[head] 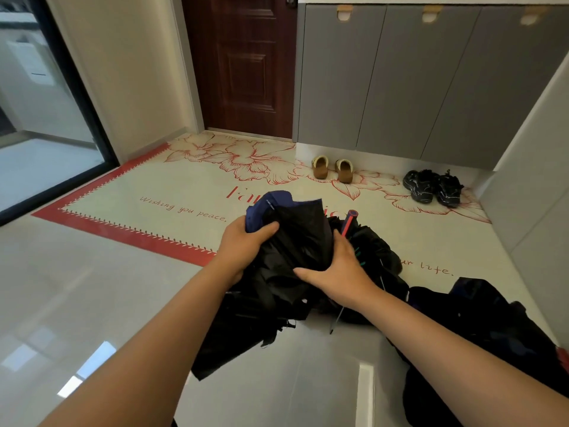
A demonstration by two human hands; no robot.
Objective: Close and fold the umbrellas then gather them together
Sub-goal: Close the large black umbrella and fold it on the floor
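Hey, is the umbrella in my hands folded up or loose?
Loose. The umbrella is a bunched wad of cloth between the left hand and right hand, with slack cloth trailing below them.

tan slippers (pixel 332 169), black sneakers (pixel 432 188), floral mat (pixel 160 192)
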